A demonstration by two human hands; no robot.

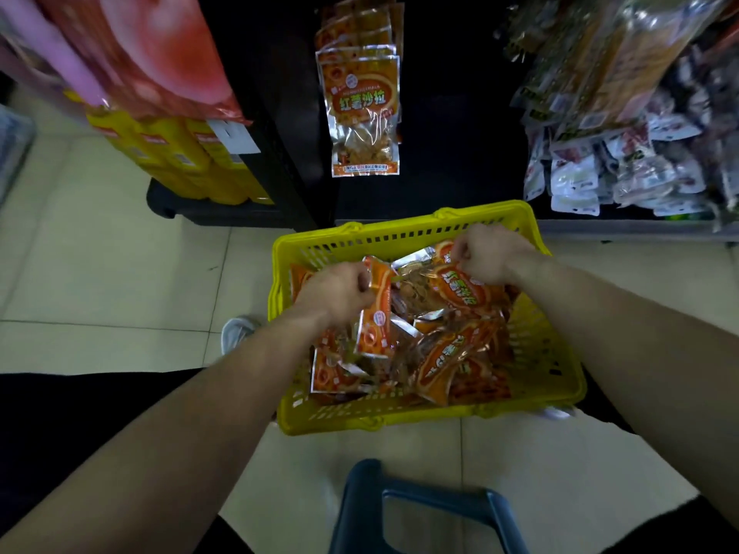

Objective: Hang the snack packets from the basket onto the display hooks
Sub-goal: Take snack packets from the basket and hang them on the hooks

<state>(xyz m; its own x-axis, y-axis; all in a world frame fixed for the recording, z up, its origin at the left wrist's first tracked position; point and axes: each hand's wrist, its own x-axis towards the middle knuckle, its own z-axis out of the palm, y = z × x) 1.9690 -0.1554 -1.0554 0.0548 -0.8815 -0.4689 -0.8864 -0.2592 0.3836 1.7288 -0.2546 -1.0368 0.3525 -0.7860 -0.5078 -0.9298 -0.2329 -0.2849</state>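
Packets (452,353) in orange wrappers fill the yellow basket (558,345), which stands on the tiled floor (104,273) in front of the dark rack (448,125); they lie heaped and overlapping, some face up, some on edge; both hands are down inside the basket near its far rim. The left hand (340,291) is clenched on the top edge of one packet (376,309), which hangs upright from the fingers over the heap by the left wall; the right hand (490,253) pinches the top of another packet (464,291), which lies tilted across the pile towards the far right corner; the two held packets are near each other but apart. On the rack above the basket a row of matching packets (362,109) hangs one behind another, the hook itself hidden by them; the front one shows a clear window with the snack inside. To the right of that row hang white and dark bags (608,169), crowded together; to the left stand yellow tubes (188,161) on a low base, with a red and pink bag (160,54) above them. A blue stool (424,509) sits at the bottom edge of the view, just nearer than the basket; a pale shoe (238,331) shows beside the basket's left wall.
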